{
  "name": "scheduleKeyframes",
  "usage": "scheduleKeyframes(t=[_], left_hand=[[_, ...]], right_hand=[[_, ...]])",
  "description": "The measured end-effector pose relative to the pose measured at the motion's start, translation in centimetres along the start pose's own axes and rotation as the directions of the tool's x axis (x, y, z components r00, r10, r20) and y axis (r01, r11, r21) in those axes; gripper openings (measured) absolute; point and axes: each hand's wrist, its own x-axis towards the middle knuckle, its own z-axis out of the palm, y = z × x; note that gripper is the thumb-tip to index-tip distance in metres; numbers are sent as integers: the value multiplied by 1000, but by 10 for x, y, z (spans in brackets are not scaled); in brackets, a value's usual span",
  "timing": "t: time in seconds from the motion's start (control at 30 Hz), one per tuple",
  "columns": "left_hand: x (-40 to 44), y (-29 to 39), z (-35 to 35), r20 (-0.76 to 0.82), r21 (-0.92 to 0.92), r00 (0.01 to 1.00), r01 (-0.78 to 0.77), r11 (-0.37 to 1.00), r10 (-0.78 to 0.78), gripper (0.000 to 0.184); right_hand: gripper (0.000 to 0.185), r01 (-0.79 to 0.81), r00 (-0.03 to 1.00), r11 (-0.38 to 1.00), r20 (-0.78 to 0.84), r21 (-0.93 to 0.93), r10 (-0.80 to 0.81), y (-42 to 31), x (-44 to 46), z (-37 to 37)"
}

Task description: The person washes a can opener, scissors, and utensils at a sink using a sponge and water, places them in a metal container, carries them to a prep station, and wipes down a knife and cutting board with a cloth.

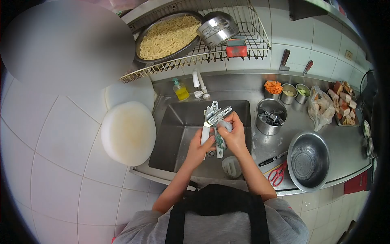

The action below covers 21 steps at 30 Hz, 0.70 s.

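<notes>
Over the sink [172, 134], my left hand [198, 148] grips a metal kitchen tool with a white handle [206, 135]; it looks like a peeler. Its flat metal head [212, 107] has a notched top. A second long metal piece [219, 116] crosses it at an angle. My right hand [233, 137] is closed around a pale scrubbing pad [225, 125], pressed close to the tools. Something green and white [220, 141] shows between the hands, above another white handle end [219, 153]. The fingers partly hide how these pieces sit. A clear plastic container [231, 166] lies in the sink beneath my right forearm.
A faucet [199, 83] and soap bottle [180, 90] stand behind the sink. Rightward are a pot of utensils [271, 117], a metal bowl [308, 161], red scissors [277, 175] and a black-handled tool [272, 159]. A wire rack [254, 30] overhead holds noodles [172, 36].
</notes>
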Motion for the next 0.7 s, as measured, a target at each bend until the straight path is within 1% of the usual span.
scheduleKeyframes(t=[0.03,0.13,0.23,0.33,0.43,0.53,0.63,0.7], left_hand=[[0,-1,-3,44,-70,996,78,994,-75,29],[6,-12,-16,213,-78,974,96,992,-78,40],[6,-21,-15,131,76,990,35,997,-45,39],[8,-31,-17,92,156,992,-97,983,83,40],[7,-26,-13,41,93,997,-72,993,68,38],[3,-18,-6,-85,13,991,-102,995,103,38],[6,-12,-9,-57,-153,994,-102,983,94,36],[7,-6,-11,-33,-166,994,-110,980,106,35]], right_hand=[[22,17,1000,1000,-10,-21,-18,-2,1,-1],[21,85,996,996,-11,-38,-86,7,1,-2],[20,43,999,999,-4,9,-43,1,-1,-1],[19,101,995,994,12,-51,-100,-1,0,-2],[18,57,997,998,59,-26,-56,1,1,-5],[15,-49,999,974,1,219,50,7,4,-8],[13,-62,997,966,-22,252,70,-1,3,-10],[11,-26,999,968,-18,250,31,-5,6,-13]])
